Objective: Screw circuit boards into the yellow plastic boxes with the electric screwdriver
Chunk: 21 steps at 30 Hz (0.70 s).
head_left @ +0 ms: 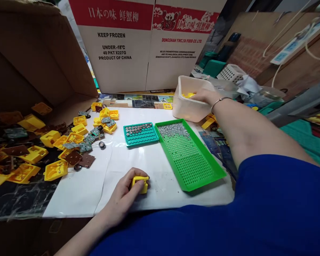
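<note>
Tbl (24, 202) w/ wht sheet (128, 156) bears tub (188, 108), grn tray (196, 169).

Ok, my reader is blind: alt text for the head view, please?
A person's left hand holds a yellow case over a white sheet; the right hand is in a bin. Nearby are a green tray of metal parts and a teal tray, with more yellow cases and circuit boards at left.

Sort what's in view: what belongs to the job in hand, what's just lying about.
Likely the job:
yellow case in left hand
tub with right hand inside
green tray
teal tray
scattered cases

Probably lying about:
white basket
power strip
white carton
</note>
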Available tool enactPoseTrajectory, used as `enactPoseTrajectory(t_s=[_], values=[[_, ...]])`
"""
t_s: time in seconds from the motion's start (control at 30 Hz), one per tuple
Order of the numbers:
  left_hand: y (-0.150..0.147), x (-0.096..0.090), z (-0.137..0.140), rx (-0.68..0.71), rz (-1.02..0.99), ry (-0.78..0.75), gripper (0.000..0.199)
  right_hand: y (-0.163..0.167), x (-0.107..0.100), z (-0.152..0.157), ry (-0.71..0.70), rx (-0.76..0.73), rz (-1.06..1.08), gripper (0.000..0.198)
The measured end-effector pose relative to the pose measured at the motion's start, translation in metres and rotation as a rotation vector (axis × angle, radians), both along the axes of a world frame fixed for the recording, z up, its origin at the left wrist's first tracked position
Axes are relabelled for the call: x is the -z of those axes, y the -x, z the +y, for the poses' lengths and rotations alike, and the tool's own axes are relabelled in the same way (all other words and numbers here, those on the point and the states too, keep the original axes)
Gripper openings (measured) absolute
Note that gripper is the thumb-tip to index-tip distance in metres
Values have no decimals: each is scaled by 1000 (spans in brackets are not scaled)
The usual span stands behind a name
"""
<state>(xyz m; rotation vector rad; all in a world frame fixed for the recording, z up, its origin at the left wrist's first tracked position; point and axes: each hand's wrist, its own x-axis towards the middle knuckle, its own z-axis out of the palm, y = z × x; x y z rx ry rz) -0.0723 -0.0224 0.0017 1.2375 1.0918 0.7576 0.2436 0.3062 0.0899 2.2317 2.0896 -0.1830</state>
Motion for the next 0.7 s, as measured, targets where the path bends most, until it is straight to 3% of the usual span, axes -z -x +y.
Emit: enactPoseTrajectory(t_s=[0.13, 0.33, 0.53, 0.6, 0.7], values=[[-1, 0, -1, -26, -6, -23, 31, -2, -5, -11, -135, 218, 204, 39], [-5, 3, -3, -68, -43, -43, 32, 5, -22, -31, -366, 311, 526, 60], [-8, 4, -4, -103, -87, -62, 29, 46, -50, -71, -428, 56, 855, 49], [-8, 4, -6, -103, -116, -18, 28, 66, -48, -100, -365, -55, 945, 46], [-10, 2, -11, -46, -192, 99, 28, 98, -26, -152, -162, -217, 1035, 36]])
